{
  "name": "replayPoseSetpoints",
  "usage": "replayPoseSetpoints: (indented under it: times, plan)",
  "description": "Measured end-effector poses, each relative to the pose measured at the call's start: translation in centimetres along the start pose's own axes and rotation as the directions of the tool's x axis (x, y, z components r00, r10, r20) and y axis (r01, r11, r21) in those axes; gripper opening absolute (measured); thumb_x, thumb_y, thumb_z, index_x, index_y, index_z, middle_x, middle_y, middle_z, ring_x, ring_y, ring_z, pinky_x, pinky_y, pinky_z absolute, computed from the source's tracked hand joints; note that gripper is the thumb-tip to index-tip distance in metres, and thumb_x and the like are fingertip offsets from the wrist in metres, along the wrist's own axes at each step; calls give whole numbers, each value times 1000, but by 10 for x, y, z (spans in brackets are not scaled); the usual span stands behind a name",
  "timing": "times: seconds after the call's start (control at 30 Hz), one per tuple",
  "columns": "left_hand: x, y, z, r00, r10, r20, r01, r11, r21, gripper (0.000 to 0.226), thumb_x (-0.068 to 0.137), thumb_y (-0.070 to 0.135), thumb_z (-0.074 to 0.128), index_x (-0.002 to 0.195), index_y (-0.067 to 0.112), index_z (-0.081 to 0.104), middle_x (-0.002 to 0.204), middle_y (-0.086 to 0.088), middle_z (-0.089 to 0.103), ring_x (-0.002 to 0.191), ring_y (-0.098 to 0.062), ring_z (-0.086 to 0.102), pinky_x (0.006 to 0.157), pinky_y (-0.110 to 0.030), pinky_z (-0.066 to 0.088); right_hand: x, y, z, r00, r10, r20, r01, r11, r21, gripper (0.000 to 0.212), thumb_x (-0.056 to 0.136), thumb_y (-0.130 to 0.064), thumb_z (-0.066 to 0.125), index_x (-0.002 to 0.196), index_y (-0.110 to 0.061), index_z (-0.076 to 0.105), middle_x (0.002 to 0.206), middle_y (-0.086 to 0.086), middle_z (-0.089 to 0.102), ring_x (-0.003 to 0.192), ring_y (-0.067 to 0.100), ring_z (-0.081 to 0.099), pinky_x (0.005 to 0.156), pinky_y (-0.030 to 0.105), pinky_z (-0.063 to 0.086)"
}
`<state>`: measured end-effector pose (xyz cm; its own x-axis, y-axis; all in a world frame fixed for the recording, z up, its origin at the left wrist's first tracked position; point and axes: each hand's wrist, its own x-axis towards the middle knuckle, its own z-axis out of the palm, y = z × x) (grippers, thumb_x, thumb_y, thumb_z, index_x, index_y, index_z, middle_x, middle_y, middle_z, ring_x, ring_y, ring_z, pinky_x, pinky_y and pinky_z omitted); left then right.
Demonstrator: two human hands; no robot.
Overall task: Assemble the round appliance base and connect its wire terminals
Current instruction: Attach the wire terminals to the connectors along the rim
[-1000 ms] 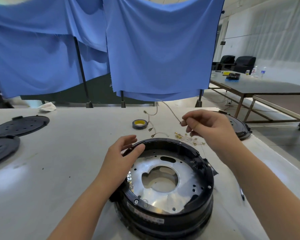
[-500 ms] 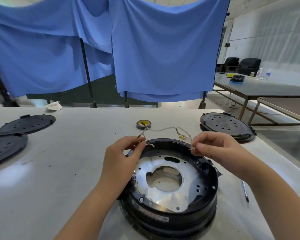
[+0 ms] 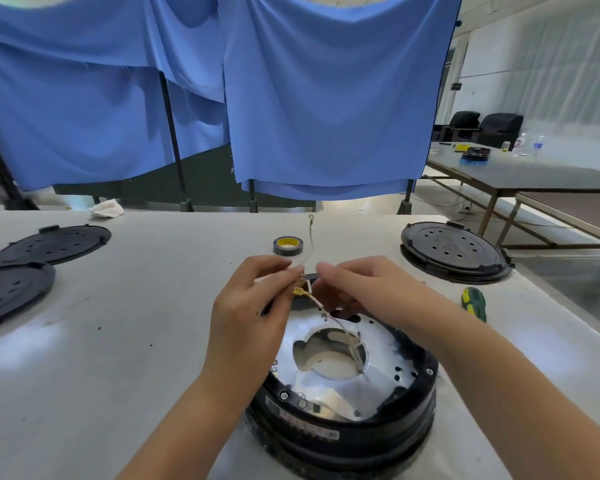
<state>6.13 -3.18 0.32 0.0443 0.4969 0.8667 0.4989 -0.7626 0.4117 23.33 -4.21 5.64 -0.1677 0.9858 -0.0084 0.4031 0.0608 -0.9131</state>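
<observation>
Both hands hold 1 wire up over the round base, ready for its terminals.

I see the round appliance base on the white table right under me, open side up, so the wire can drop in. My left hand pinches the wire by its yellow terminal; my right hand pinches the same wire just beside, above the base's far rim. A screwdriver lies near on the right.

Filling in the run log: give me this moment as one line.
left hand: pinches wire | right hand: pinches wire | base: on table, under hands | tape: behind hands | step: joining terminals, unfinished
</observation>
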Motion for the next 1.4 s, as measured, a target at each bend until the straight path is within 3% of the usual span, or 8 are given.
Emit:
replayPoseSetpoints:
  times: [0.17,0.3,0.43,0.67,0.83,1.1,1.23,1.4]
  plan:
    - [0,0,1,996,-15,84,18,999,-43,20,81,-2,71,98,7,76,99,-3,67,90,-13,65,76,-25,54,16,2,12,973,125,194,-196,892,406,22,84,-31,69,90,-11,74,77,6,69,68,15,67,63,25,56]
    - [1,0,-1,991,-56,118,58,998,-12,20,79,8,76,98,12,74,97,5,66,88,-9,64,76,-22,53,18,3,8,941,128,315,-280,816,505,21,76,-22,71,92,-9,71,75,4,68,60,11,63,55,21,53]
    - [2,-1,-1,962,-224,154,232,972,-34,36,78,14,78,110,21,64,101,12,64,92,-2,61,79,-13,49,21,7,6,959,152,239,-258,818,513,19,72,-20,73,89,-11,73,77,3,71,62,9,65,58,20,55]
    - [5,-6,0,764,-517,386,618,758,-210,25,91,19,62,68,18,72,69,-12,67,63,-12,58,61,-26,45,22,13,14,978,173,119,-210,805,556,16,77,-12,73,93,-10,69,82,6,73,69,12,70,56,20,56]
    - [6,-8,-2,726,-518,453,648,735,-197,22,85,21,69,63,23,71,50,9,56,48,-1,47,50,-11,37,22,16,18,982,177,60,-179,798,575,13,80,-8,71,93,-7,68,79,8,73,71,15,71,56,20,55]
    - [3,-12,3,721,-559,410,654,744,-135,26,85,26,70,60,19,67,48,10,52,44,-1,43,45,-9,34,22,21,19,984,166,-59,-94,780,619,2,84,-5,68,85,-6,67,66,4,70,61,13,68,56,22,55]
    - [4,-13,2,731,-562,388,657,733,-176,24,86,27,69,62,22,69,55,0,62,51,-3,52,50,-12,40,19,19,17,984,148,101,-179,817,548,19,83,-13,71,98,-3,69,81,8,73,72,16,70,61,22,55]
    - [5,-14,2,724,-579,374,670,719,-184,21,86,29,69,66,21,70,71,-18,67,60,-17,57,59,-31,47,9,17,8,944,143,298,-189,973,132,13,86,-17,68,98,-14,72,95,2,75,91,14,71,79,21,55]
